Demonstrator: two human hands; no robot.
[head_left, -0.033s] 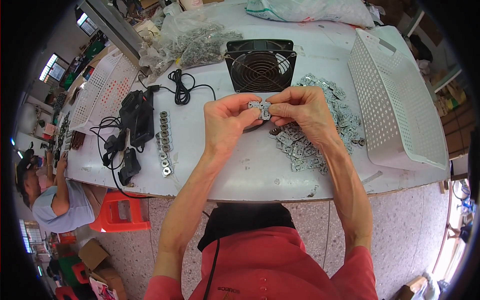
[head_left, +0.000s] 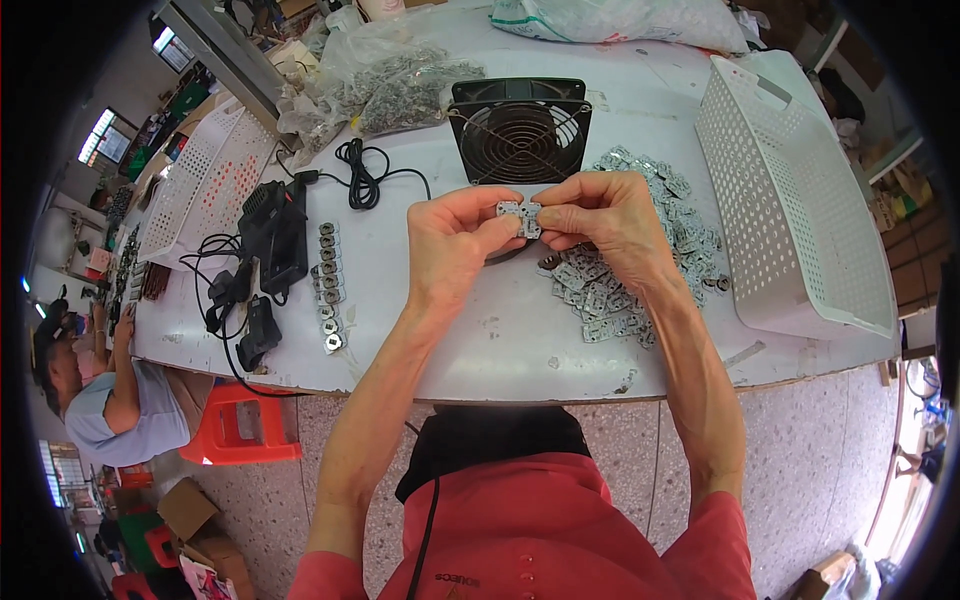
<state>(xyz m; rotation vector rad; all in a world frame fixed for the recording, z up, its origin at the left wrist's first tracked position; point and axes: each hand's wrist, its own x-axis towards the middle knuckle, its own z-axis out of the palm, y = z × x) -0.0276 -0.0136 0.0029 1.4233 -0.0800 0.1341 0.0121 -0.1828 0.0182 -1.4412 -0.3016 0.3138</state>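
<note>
Just in front of the black fan, my left hand (head_left: 452,238) and my right hand (head_left: 612,222) meet with their fingertips closed. Between them are small silvery metal plates (head_left: 528,222) with holes, pinched by thumb and fingers on each side. Whether these are two separate plates or one joined part I cannot tell, as the fingertips cover much of them. Beside and beneath my right forearm spreads a loose pile of similar metal plates (head_left: 610,300). Left of my left hand, several metal parts with round brownish pieces stand in a column (head_left: 329,285).
A black fan (head_left: 520,140) stands beyond my hands. White perforated baskets stand right (head_left: 765,240) and left (head_left: 205,185). A black power tool (head_left: 275,235) and cables (head_left: 365,180) lie left. Bags of small parts (head_left: 400,95) lie at the back. Another person (head_left: 120,400) sits far left.
</note>
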